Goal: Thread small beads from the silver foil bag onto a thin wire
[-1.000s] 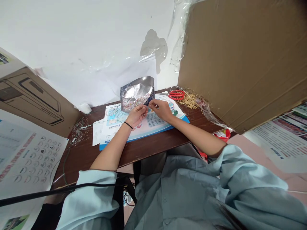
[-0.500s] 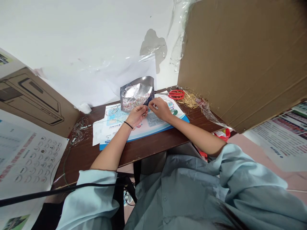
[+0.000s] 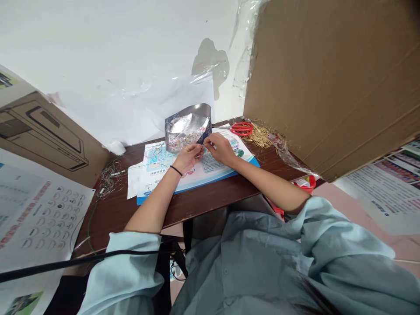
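Observation:
Above the printed sheet (image 3: 183, 186), my left hand (image 3: 189, 157) and my right hand (image 3: 220, 148) meet fingertip to fingertip. Both are closed in a pinch, and what lies between the fingers is too small to make out. Just behind them stands a silver-lined bag (image 3: 188, 127), its mouth open, with many small pale and pink beads (image 3: 183, 139) inside. A thin thread (image 3: 141, 166) runs across the paper from the left toward my left hand's side; whether it reaches the fingers I cannot tell.
Red-handled scissors (image 3: 242, 128) lie behind my right hand, beside a heap of thin golden sticks (image 3: 260, 136) and crumpled clear plastic (image 3: 288, 156). Tangled clear thread (image 3: 110, 178) sits at the left, near a white wad (image 3: 116, 148). Cardboard panels (image 3: 311, 87) wall in the brown table (image 3: 203, 207).

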Demonstrator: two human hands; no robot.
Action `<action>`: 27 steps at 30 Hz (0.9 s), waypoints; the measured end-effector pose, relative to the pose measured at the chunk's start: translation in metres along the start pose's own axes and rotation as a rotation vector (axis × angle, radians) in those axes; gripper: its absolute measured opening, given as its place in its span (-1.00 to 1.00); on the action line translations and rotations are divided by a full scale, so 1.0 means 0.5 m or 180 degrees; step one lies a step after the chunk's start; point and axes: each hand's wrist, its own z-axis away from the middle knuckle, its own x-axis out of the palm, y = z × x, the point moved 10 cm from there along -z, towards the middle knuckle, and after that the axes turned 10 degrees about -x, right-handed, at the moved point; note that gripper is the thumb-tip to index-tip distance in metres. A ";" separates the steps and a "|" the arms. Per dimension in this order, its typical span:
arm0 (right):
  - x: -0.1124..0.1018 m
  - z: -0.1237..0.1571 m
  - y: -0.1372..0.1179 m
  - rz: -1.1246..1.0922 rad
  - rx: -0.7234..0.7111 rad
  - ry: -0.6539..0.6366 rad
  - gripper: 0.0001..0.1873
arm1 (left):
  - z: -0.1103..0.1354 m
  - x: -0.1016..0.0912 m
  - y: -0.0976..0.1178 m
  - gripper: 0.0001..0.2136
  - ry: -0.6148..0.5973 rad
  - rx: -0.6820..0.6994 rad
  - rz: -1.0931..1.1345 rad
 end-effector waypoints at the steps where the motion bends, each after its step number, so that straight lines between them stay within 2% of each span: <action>1: 0.001 0.000 0.000 0.0004 -0.0003 -0.0019 -0.84 | 0.001 0.001 0.000 -0.73 0.0003 0.0001 -0.0029; 27: 0.004 -0.003 -0.010 -0.0028 -0.0127 -0.0114 -0.84 | 0.001 0.005 -0.002 -0.79 0.0026 -0.0076 -0.0118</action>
